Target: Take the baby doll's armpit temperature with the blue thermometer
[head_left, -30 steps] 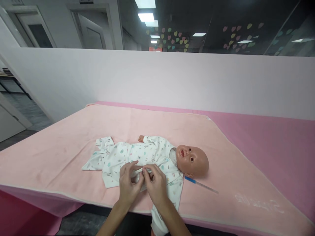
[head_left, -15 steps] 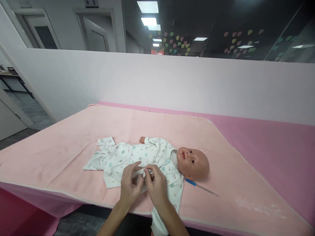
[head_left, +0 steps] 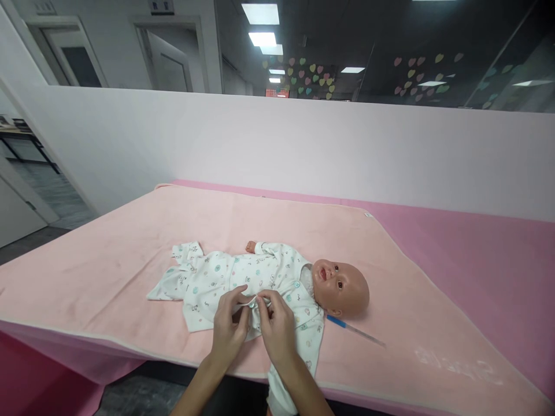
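A baby doll (head_left: 342, 286) lies on its back on a pale pink blanket (head_left: 130, 254), head to the right, dressed in a white printed garment (head_left: 243, 277). My left hand (head_left: 229, 329) and my right hand (head_left: 275, 326) meet over the doll's near side. Both pinch a small fold or tie of the garment (head_left: 254, 301) between thumb and fingertips. The doll's far hand (head_left: 250, 247) pokes out of its sleeve. One loose sleeve of the garment hangs over the blanket's front edge beneath my right forearm.
A thin clear stick with a blue end, perhaps a thermometer (head_left: 353, 329), lies on the blanket just right of the doll's head. The blanket covers a darker pink table (head_left: 477, 260). A white partition wall (head_left: 277, 150) runs behind the table.
My hands have stayed at the same spot on the garment. The fingertips have drawn closer together on the small fold. The view shifted slightly.
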Demonstrator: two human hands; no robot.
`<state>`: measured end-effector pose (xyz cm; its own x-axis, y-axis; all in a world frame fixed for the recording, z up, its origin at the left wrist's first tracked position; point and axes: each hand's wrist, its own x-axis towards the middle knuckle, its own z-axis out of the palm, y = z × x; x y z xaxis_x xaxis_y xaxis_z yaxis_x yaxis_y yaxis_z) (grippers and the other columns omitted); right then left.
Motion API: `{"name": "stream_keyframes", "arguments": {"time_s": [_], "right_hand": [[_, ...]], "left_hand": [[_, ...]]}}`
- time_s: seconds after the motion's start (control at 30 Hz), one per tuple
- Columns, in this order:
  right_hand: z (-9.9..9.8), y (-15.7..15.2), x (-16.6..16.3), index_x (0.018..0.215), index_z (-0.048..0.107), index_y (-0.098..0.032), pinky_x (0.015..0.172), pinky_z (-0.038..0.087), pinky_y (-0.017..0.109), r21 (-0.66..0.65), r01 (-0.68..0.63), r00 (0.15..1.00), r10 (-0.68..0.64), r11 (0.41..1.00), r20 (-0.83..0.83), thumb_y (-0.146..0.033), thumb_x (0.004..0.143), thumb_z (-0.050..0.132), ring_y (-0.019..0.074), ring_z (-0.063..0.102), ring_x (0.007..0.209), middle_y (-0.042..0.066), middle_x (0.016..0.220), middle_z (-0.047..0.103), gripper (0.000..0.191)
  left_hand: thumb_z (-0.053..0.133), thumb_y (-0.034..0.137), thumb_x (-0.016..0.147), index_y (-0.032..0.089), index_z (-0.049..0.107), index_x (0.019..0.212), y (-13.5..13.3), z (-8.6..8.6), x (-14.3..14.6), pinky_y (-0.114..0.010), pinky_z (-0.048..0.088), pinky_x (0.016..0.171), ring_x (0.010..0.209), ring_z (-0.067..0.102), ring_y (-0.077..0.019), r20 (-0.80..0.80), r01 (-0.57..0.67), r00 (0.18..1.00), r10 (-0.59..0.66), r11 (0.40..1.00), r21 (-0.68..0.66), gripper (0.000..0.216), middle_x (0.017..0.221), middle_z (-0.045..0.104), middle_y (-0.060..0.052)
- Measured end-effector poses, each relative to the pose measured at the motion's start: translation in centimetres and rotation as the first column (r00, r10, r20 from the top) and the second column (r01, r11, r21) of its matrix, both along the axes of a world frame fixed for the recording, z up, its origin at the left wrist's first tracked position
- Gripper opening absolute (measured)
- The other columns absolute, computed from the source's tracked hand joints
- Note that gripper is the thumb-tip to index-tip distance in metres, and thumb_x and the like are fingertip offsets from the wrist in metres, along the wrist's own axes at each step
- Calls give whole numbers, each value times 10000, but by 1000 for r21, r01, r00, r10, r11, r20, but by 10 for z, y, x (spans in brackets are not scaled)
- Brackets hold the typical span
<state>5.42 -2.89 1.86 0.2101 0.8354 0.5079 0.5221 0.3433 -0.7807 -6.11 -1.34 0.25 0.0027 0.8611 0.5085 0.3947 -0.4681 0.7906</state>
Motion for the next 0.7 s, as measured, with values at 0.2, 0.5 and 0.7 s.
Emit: {"name": "stream_keyframes", "arguments": {"time_s": [0.2,0.5,0.7], "right_hand": [[-3,0,0,853,587,-207,583,439,220,-17,-7,1000,8,1000,11,-258,877,406,140,592,702,23,785,639,189],[-3,2,0,832,584,-195,531,412,212,-35,20,1000,-21,999,-18,-269,874,409,127,556,616,18,727,609,195],[-2,1,0,876,579,-184,549,442,221,-22,31,999,-31,999,-10,-258,868,411,115,537,616,43,822,582,183]], "left_hand": [[449,166,729,188,392,800,0,2,1,-197,391,469,539,466,-84,81,-6,997,7,1000,-15,94,686,428,30],[480,223,775,192,500,850,1,6,-13,-307,386,696,773,475,-167,18,-247,968,250,940,234,83,791,476,-23],[528,288,787,246,625,892,0,13,2,-385,316,828,952,470,-231,-446,-86,873,199,962,260,150,1016,562,-51]]}}
